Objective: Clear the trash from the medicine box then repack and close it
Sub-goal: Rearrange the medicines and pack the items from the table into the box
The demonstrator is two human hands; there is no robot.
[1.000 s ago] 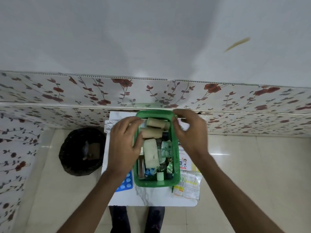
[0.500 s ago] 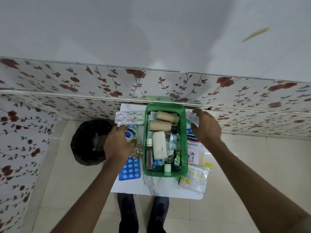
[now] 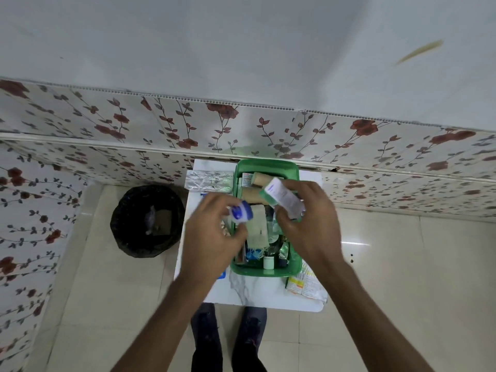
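The green medicine box (image 3: 257,270) stands open on a small white table (image 3: 255,291), filled with bandage rolls (image 3: 252,196), small bottles and sachets. My left hand (image 3: 212,237) is over the box's left edge, shut on a small blue-and-white jar (image 3: 241,210). Above the box's right half, my right hand (image 3: 308,221) grips a white and green carton (image 3: 281,196), held tilted. Both hands hide part of the box's contents.
A black-lined trash bin (image 3: 149,220) with some scraps inside sits on the floor left of the table. A foil strip (image 3: 208,181) lies at the table's back left, leaflets and sachets (image 3: 306,285) at its front right. A floral wall panel runs behind.
My left hand has come back from the table's left side to the box with the small jar. My right hand has lifted the carton from beside the box to above it.
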